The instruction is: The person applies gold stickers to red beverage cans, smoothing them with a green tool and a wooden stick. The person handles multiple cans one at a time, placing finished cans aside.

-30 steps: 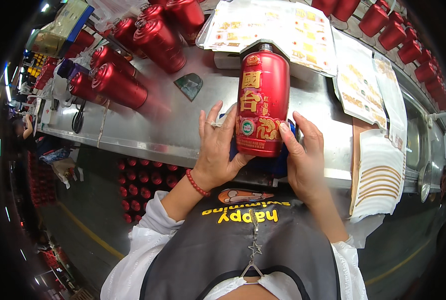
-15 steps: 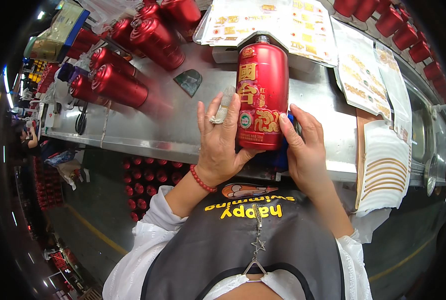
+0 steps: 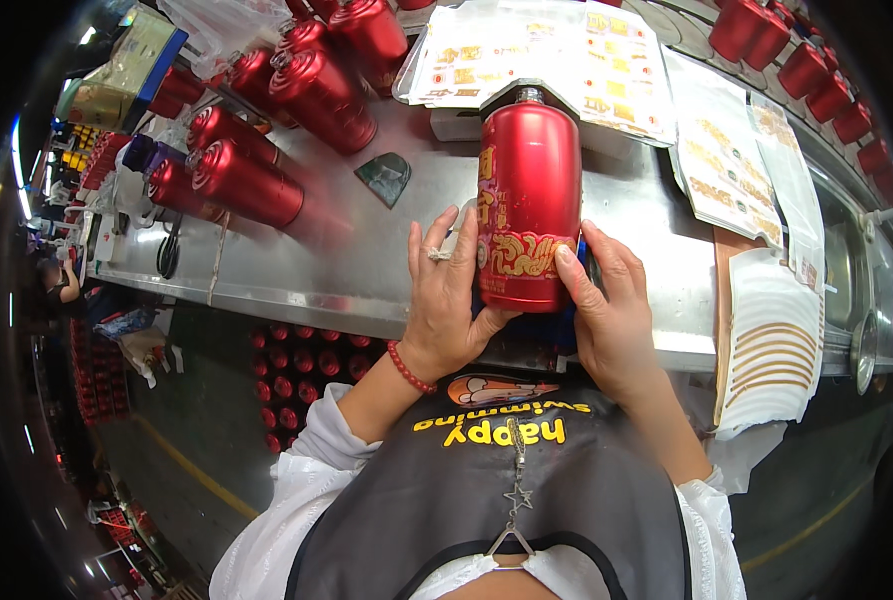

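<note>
A glossy red bottle (image 3: pixel 536 170) lies in front of me, tilted with its neck away from me, on a stand with a dark angular far end. Gold characters show along its left side, and a gold dragon decal (image 3: pixel 528 257) sits near its base. My left hand (image 3: pixel 438 300) is closed along the bottle's left side, thumb by the base and a pale wrap on one finger. My right hand (image 3: pixel 614 305) grips the right side, its thumb at the dragon decal's right edge. Part of a blue support (image 3: pixel 563 328) shows under the base.
A dark green flat piece (image 3: pixel 384 178) lies on the metal table (image 3: pixel 346 265). Several red bottles (image 3: pixel 246 187) stand at the left. Decal sheets (image 3: pixel 536 60) lie at the back, with gold curved strips (image 3: pixel 771 345) at the right. More bottles (image 3: pixel 804 72) line the far right.
The bottle has turned to the left between my hands: its gold characters have moved to the left edge and more plain red faces up. Both hands stay at its sides.
</note>
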Demonstrator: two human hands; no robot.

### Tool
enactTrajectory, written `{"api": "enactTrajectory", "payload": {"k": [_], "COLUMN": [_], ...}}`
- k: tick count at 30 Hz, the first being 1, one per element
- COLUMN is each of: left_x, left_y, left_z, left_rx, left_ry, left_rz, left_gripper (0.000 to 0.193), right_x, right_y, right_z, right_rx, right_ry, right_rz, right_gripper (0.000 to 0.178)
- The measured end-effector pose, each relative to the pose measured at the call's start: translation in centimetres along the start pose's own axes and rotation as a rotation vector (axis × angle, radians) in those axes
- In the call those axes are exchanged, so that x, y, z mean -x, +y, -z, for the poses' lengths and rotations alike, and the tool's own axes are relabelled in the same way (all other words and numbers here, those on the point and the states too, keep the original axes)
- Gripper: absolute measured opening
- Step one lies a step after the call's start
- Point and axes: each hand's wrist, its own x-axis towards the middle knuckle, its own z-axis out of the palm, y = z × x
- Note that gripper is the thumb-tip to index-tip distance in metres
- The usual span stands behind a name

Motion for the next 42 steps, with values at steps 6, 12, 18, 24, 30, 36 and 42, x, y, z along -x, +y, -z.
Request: {"api": "enactTrajectory", "payload": {"k": [6, 12, 18, 24, 30, 36, 42], "left_x": [-0.2, -1.2, -1.5, -1.3, -3.3, -4.2, -1.2], "left_y": [0.4, 1.7, 0.9, 0.5, 2.9, 2.9, 0.4], "left_z": [0.3, 0.9, 0.3, 0.5, 3.5, 3.5, 0.7], "left_rx": [0.027, -0.029, 0.070, 0.073, -0.225, -0.116, 0.026], "left_ry": [0.005, 0.070, 0.094, 0.071, -0.134, -0.146, 0.047], "left_rz": [0.022, -0.053, -0.090, -0.135, -0.222, -0.347, -0.059], "left_gripper": [0.102, 0.103, 0.097, 0.087, 0.074, 0.065, 0.105], "right_x": [0.4, -4.5, -1.4, -0.8, -0.8, -2.2, -4.6], "right_y": [0.8, -2.2, 0.5, 0.6, 0.8, -0.1, -2.2], "right_z": [0.8, 1.5, 0.6, 1.0, 1.3, 1.4, 0.3], "right_rx": [-0.064, -0.529, -0.710, -0.833, -0.895, -0.878, -0.523], "right_ry": [0.097, 0.188, 0.239, 0.232, 0.242, 0.233, 0.117], "right_rz": [-0.111, -0.370, -0.631, -0.699, -0.704, -0.667, -0.481], "right_gripper": [0.055, 0.035, 0.030, 0.029, 0.030, 0.030, 0.025]}}
